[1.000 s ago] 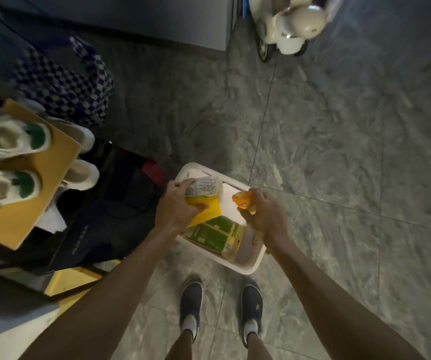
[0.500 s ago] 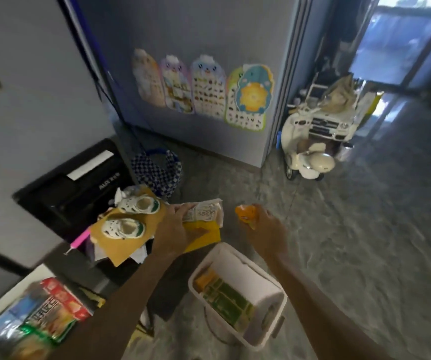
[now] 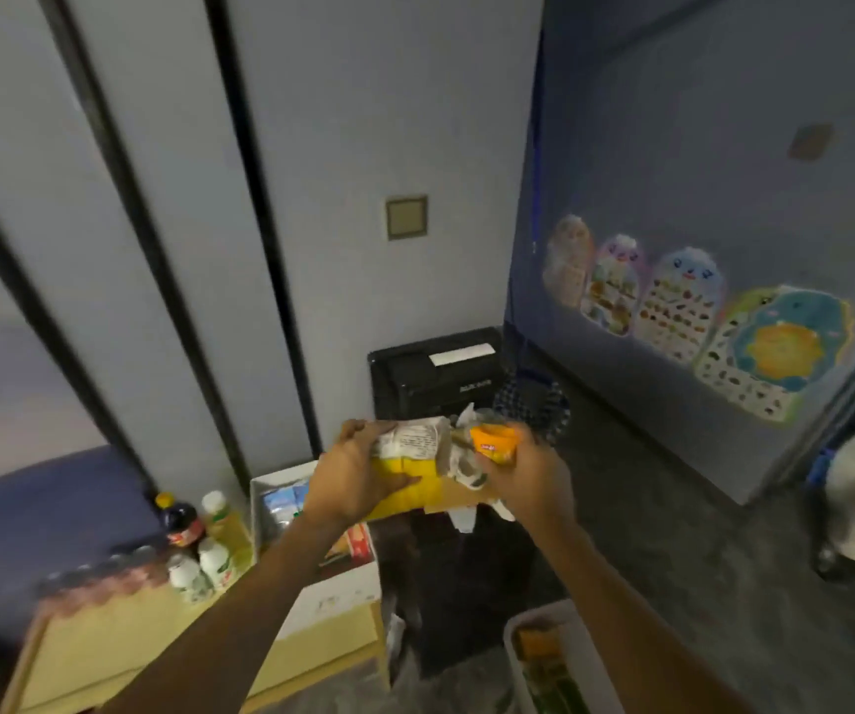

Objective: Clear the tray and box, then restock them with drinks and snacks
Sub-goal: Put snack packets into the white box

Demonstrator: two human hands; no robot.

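**Hands raised with two snacks, tray and box below**

The left hand is wrapped around a yellow snack packet with a white printed label end, fingers curled over its top edge and thumb across the yellow face. The right hand is clasped on a small orange plastic cup with a printed lid, the cup sitting against the fingertips and tilted toward the packet. Both items are held in the air, close together, in front of a black printer-like box with a white label.

Under the left forearm stands a white open-topped cardboard box with blue-and-white packets inside and a red-and-orange packet at its near end. Just left of it, on a pale wooden tabletop, is a cluster of bottles: a dark soda bottle with a yellow cap, a pale yellow drink bottle with a white cap, and small white bottles in front. A row of cans is blurred beside them.

At the bottom right edge sits a white plastic tray on the dark floor, holding green and orange cartons, only partly in frame. Colourful cartoon wall charts hang on the blue wall to the right
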